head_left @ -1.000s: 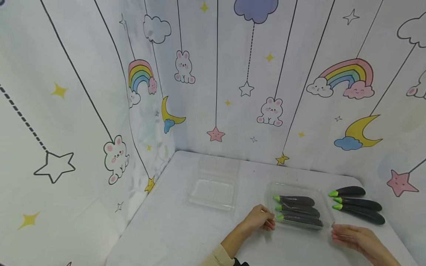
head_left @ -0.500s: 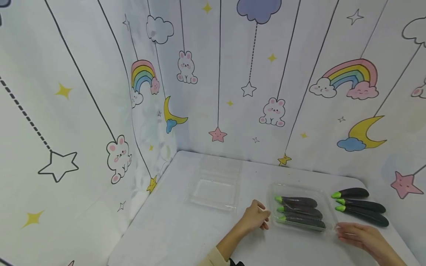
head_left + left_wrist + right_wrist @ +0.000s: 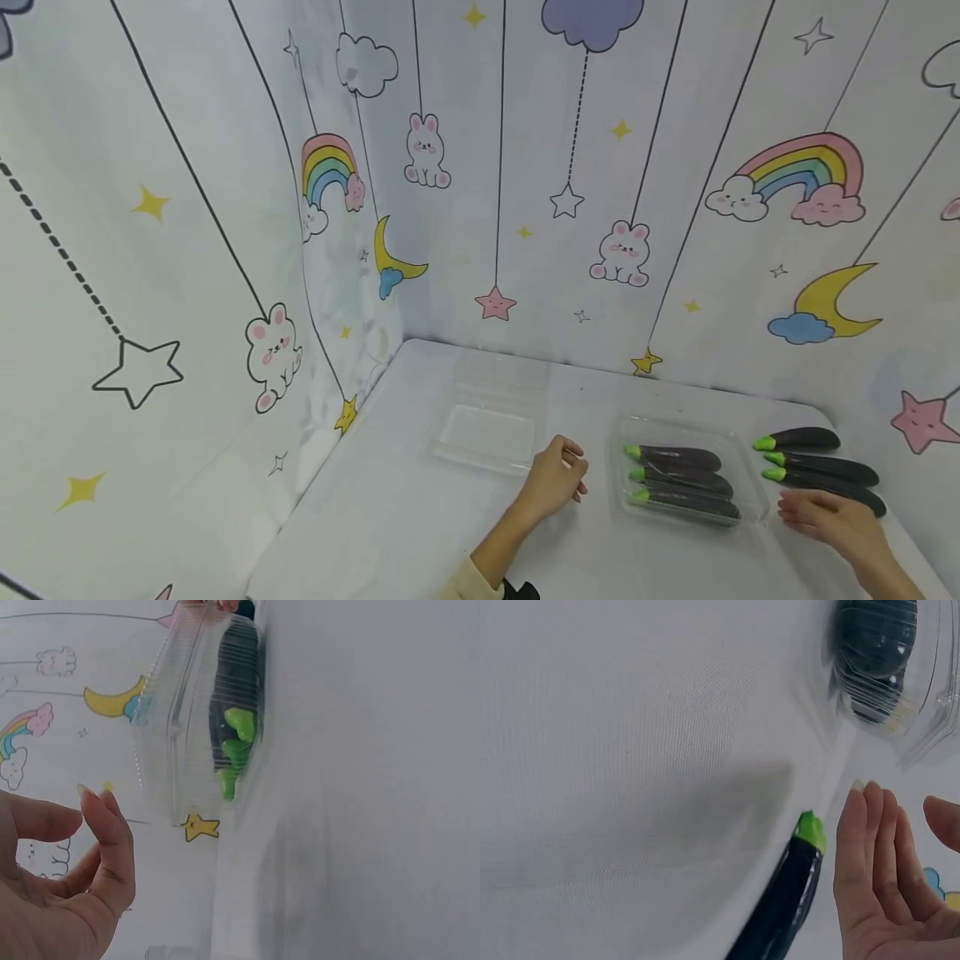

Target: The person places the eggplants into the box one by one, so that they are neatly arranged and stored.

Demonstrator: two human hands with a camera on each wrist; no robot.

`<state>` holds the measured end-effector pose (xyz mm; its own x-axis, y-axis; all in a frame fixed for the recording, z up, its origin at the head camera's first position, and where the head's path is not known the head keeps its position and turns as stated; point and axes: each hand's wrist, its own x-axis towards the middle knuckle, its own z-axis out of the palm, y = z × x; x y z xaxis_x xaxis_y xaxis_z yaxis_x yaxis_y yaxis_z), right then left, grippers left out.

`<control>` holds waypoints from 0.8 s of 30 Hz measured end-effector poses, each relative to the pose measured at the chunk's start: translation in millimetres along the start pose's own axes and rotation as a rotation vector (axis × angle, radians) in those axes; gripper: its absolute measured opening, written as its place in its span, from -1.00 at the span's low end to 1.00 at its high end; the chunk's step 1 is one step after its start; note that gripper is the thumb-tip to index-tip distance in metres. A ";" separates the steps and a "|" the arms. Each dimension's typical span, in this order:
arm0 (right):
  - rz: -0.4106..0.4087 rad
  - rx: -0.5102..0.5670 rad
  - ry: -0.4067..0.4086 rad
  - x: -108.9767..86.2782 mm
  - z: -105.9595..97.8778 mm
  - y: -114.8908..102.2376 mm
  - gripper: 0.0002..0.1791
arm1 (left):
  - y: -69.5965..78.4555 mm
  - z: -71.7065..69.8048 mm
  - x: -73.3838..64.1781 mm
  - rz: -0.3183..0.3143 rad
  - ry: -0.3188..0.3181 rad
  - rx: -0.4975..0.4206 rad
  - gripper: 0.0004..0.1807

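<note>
On the white worktop (image 3: 390,517), a clear plastic box (image 3: 675,432) of three eggplants (image 3: 690,482) sits between the left hand (image 3: 553,477), grip loosely parted, and the right hand (image 3: 832,518), fingers straight, thumb apart, near three loose eggplants (image 3: 828,467).

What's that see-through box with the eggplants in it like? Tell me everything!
The box is clear and plastic-looking, has ribbed sides, and looks closed. It lies flat on the white table and holds three dark, green-tipped eggplants side by side. The left hand and the right hand are both near it, but neither touches it.
</note>
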<state>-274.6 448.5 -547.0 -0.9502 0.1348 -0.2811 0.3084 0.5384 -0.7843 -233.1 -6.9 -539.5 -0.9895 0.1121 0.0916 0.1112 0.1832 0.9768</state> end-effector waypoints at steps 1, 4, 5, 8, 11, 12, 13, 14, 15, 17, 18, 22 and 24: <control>-0.010 -0.009 0.034 0.9 0.1 -0.1 -0.05 | 0.5 -2.9 0.2 0.008 0.006 0.003 -0.86; -0.037 -0.045 0.133 2.7 1.8 -1.5 -0.16 | 0.9 -11.7 0.2 0.025 0.022 0.004 -0.89; -0.042 -0.066 0.164 2.7 2.6 -2.2 -0.22 | 1.1 -14.7 0.4 0.033 0.030 0.001 -0.90; -0.058 -0.153 0.248 2.5 4.5 -4.6 -0.35 | 0.8 -24.4 0.9 0.065 0.065 0.016 -0.90; -0.067 -0.268 0.328 3.0 6.3 -5.6 -0.46 | 0.3 -34.5 1.1 0.091 0.101 0.047 -0.90; -0.070 -0.312 0.348 3.6 6.1 -5.1 -0.49 | 0.6 -37.8 1.1 0.097 0.111 0.055 -0.90; -0.072 -0.346 0.364 4.3 5.8 -4.4 -0.51 | 0.7 -41.0 0.9 0.094 0.121 0.061 -0.90; -0.078 -0.379 0.376 5.4 5.0 -3.1 -0.52 | 0.0 -44.4 0.8 0.097 0.129 0.061 -0.89; -0.084 -0.404 0.389 6.5 4.6 -1.7 -0.54 | -0.1 -47.8 0.3 0.097 0.137 0.063 -0.89; -0.093 -0.441 0.408 8.3 2.4 1.7 -0.57 | -0.9 -53.8 -0.7 0.099 0.153 0.057 -0.89; -0.092 -0.445 0.413 9.1 2.1 2.9 -0.58 | -1.4 -57.2 -1.4 0.101 0.161 0.053 -0.88; -0.084 -0.447 0.434 12.8 2.2 6.1 -0.60 | -5.8 -71.6 -4.5 0.112 0.189 0.047 -0.89; -0.071 -0.440 0.441 14.6 1.4 7.7 -0.60 | -7.8 -78.3 -5.3 0.117 0.207 0.051 -0.88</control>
<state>-286.1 453.5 -557.9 -0.9261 0.3661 0.0913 0.2853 0.8378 -0.4655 -236.0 -85.4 -532.4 -0.9669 -0.0658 0.2464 0.2256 0.2305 0.9466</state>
